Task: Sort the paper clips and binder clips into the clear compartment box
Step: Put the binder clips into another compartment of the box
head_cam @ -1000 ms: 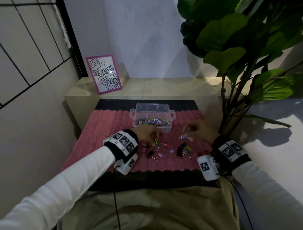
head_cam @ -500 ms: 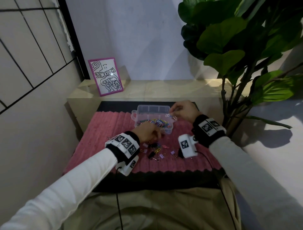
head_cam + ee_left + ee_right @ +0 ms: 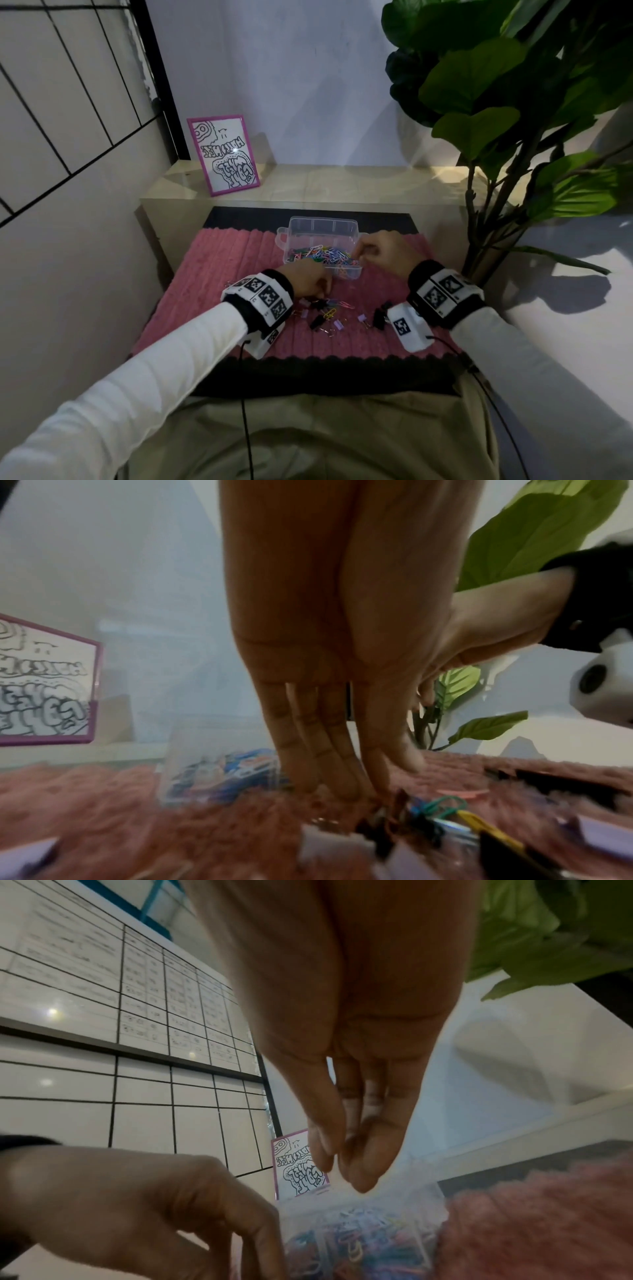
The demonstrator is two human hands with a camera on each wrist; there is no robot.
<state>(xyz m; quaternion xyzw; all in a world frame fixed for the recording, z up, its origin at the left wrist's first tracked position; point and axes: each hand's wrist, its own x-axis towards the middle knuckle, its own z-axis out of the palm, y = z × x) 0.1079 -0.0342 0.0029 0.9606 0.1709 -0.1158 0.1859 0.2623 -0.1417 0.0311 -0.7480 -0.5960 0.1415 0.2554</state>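
Note:
The clear compartment box [image 3: 322,226] stands at the far side of the pink rug [image 3: 222,274]. Its near compartment is full of coloured paper clips [image 3: 322,257], seen also in the right wrist view as paper clips [image 3: 359,1240]. Loose paper clips [image 3: 330,312], black binder clips [image 3: 317,320] and purple binder clips [image 3: 338,324] lie in front of the box. My left hand [image 3: 318,291] points down, and its straight fingertips [image 3: 342,791] touch the rug at the pile's edge, thumb apart. My right hand [image 3: 358,253] hovers by the box's right end. Its fingertips [image 3: 363,1177] are together with nothing visible between them.
A pink-framed drawing [image 3: 224,154] leans on the beige ledge [image 3: 342,185] behind the rug. A large leafy plant [image 3: 479,120] rises at the right, its stems close to my right wrist. A tiled wall closes the left side.
My right hand picked a paper clip off the rug, carried it to the box's far right corner, and has come back towards the near compartment without it. My left hand stayed at the pile.

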